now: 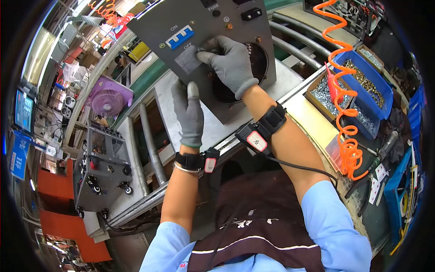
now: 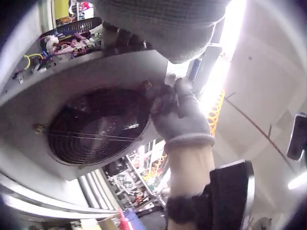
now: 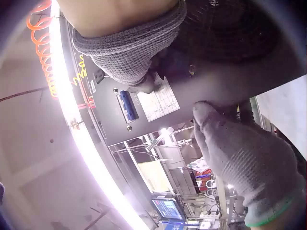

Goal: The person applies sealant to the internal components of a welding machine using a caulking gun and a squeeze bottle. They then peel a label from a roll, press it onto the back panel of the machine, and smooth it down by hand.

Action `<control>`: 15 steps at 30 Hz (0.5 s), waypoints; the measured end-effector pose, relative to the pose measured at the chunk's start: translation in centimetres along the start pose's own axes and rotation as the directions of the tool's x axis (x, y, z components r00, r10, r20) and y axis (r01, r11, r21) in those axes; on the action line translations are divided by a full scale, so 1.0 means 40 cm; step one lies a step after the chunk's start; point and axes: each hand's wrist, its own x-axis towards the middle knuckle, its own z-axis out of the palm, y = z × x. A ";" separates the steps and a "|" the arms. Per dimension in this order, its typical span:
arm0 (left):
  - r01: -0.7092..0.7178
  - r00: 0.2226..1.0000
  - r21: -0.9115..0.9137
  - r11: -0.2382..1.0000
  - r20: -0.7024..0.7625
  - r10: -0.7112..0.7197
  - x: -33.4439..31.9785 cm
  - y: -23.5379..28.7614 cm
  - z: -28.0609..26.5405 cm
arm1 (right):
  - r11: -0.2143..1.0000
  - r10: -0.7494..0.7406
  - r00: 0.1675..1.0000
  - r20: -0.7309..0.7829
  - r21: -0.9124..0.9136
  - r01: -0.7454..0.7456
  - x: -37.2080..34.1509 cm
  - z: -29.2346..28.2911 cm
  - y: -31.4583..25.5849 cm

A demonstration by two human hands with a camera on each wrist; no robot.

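Note:
A dark grey machine case [image 1: 156,27] stands tilted in the head view, with a blue switch [image 1: 180,37] and a round fan grille [image 1: 258,63] on its panel. My gloved right hand [image 1: 231,63] pinches the corner of a pale printed label [image 1: 188,61] below the switch. In the right wrist view, part of the label [image 3: 160,103] lies flat on the panel while the fingertips cover its upper corner. At the case's lower left edge, my gloved left hand [image 1: 188,113] rests with extended fingers, its thumb over the panel [image 3: 204,110]. Some left fingertips are hidden by the edge.
Metal rollers [image 1: 152,145] flank the case's plate. On the right are blue bins of small fasteners [image 1: 364,84] and a coiled orange air hose [image 1: 340,41]. A second wheeled case [image 1: 102,158] and a purple fan [image 1: 108,99] stand on the left.

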 end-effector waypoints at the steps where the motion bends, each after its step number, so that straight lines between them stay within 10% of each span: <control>1: 0.059 0.998 -0.059 0.997 -0.012 -0.060 0.007 -0.013 0.005 | 1.000 -0.012 1.000 0.014 -0.019 0.012 0.000 0.002 -0.004; 15: 0.009 0.976 0.113 0.994 -0.218 0.016 -0.038 -0.070 -0.081 | 0.949 -0.202 0.979 -0.007 -0.248 0.194 -0.040 0.082 0.002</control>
